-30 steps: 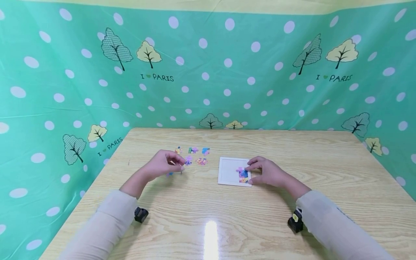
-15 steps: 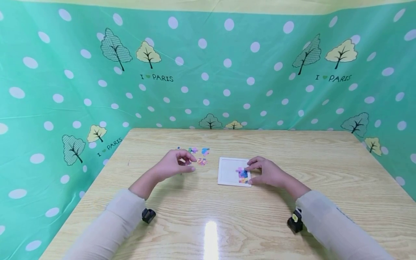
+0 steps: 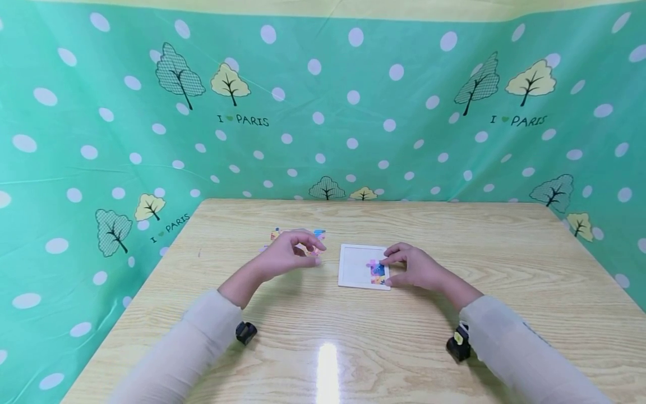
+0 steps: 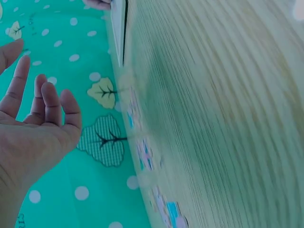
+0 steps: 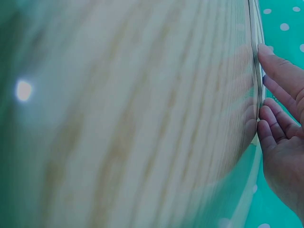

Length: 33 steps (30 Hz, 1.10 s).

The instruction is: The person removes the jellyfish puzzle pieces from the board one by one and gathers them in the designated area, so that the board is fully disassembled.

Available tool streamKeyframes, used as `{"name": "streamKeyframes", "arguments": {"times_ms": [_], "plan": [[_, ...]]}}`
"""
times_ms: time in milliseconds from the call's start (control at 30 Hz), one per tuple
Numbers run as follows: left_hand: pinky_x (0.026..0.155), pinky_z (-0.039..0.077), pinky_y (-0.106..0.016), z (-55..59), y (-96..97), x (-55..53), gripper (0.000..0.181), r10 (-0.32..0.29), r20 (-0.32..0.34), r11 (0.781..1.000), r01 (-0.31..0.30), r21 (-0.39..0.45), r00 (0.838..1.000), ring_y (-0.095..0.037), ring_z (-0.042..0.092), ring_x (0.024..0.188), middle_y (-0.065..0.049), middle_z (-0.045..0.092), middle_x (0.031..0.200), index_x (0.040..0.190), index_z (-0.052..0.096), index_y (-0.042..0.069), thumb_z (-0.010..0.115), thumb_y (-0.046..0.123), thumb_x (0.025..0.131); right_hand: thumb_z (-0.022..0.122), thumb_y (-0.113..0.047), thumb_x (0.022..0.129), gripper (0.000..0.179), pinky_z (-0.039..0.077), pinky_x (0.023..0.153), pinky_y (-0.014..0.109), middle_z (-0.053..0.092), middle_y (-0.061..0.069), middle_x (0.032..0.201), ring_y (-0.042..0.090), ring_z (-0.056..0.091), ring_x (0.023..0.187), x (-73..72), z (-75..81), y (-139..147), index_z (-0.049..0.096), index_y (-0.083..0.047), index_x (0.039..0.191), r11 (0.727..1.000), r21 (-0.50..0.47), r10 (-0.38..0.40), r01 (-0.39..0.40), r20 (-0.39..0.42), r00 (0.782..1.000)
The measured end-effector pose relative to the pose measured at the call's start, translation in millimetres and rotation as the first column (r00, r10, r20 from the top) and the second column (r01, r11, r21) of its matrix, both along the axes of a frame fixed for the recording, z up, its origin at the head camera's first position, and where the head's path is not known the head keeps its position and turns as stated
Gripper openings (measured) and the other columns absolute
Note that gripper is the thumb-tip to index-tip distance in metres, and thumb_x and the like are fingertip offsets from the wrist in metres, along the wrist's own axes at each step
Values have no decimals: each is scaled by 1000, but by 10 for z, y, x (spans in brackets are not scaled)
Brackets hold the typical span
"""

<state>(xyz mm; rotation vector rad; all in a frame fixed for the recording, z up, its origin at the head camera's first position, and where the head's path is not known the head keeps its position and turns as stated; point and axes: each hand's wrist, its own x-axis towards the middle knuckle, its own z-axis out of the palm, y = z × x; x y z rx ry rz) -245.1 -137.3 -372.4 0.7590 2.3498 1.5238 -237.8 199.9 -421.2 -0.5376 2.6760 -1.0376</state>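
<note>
My left hand (image 3: pixel 287 255) hovers over the loose jigsaw pieces (image 3: pixel 319 233) to the left of the white puzzle tray (image 3: pixel 355 266). Its fingers are loosely bent and apart from the thumb, with nothing seen between them in the left wrist view, where the pieces (image 4: pixel 145 154) lie on the table beyond. My right hand (image 3: pixel 419 269) holds the tray's right side, thumb at the near corner and fingertips farther up the edge. A few colourful joined pieces (image 3: pixel 377 272) lie in the tray's near right corner, beside those fingers. Part of the loose group is hidden behind my left hand.
The wood-grain table (image 3: pixel 404 348) carries a bright light reflection near its front. A green dotted curtain (image 3: pixel 323 129) with printed trees hangs along the back and sides. Small black cameras (image 3: pixel 246 332) sit below both sleeves.
My left hand has moved right across the loose pieces toward the tray, uncovering some at the left and covering others. My right hand and the tray stay in place.
</note>
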Motion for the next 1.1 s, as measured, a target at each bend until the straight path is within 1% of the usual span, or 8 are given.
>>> {"name": "streamKeyframes", "arguments": {"times_ms": [167,267,400,533,633,800,967,1100], "plan": [[86,50,-40,-1,114,-14,25,-34,-1,999,34,11,999,-41,51,103,-6,61,111,106,72,7,77,8,82,84,-20,78,43,32,109,53,51,9,134,36,40,130,8,12,-5,71,-8,118,1000,-8,-2,2,2,1000],[85,50,-39,-3,191,-26,24,-51,-8,999,51,6,999,-35,52,100,-6,62,110,106,72,8,76,6,82,84,-19,78,43,32,109,53,51,9,134,36,40,130,14,22,-10,71,-8,118,1000,-10,-1,1,3,1000],[82,50,-37,0,292,-40,22,-76,-1,997,76,-4,997,-36,51,101,-6,63,110,104,73,12,77,9,83,84,-19,78,44,32,109,53,51,10,134,36,40,130,18,30,-13,71,-7,118,1000,-13,-1,1,10,1000],[83,51,-36,3,393,-48,21,-91,6,996,91,-17,996,-39,51,103,-3,63,109,104,74,14,77,12,83,84,-18,78,44,32,108,53,51,10,134,36,40,130,17,34,-15,71,-7,118,1000,-10,-1,1,13,1000],[85,51,-36,-4,462,-59,20,-109,7,994,109,-14,994,-39,52,104,0,64,109,103,74,15,77,14,84,84,-19,78,44,32,108,54,52,10,133,36,41,129,12,32,-15,71,-7,118,1000,-5,2,-2,8,1000],[87,51,-38,-22,571,-70,17,-144,20,990,144,-3,989,-40,52,107,0,64,108,102,74,13,76,14,85,84,-20,77,44,32,108,55,52,10,133,36,42,128,5,24,-11,72,-8,117,1000,0,7,-7,0,1000],[88,50,-37,-60,703,-112,23,-157,24,986,158,-55,987,-33,53,111,2,64,108,106,73,8,76,19,86,85,-21,77,44,32,108,56,52,9,133,36,42,128,1,21,-3,72,-8,118,1000,5,-3,3,9,1000],[87,49,-35,-89,806,-158,29,-134,51,982,139,-131,990,-23,54,110,2,63,112,110,72,9,76,24,85,84,-22,77,45,33,107,57,52,10,134,36,41,128,-1,24,-3,71,-8,118,1000,6,-2,2,11,1000]]}}
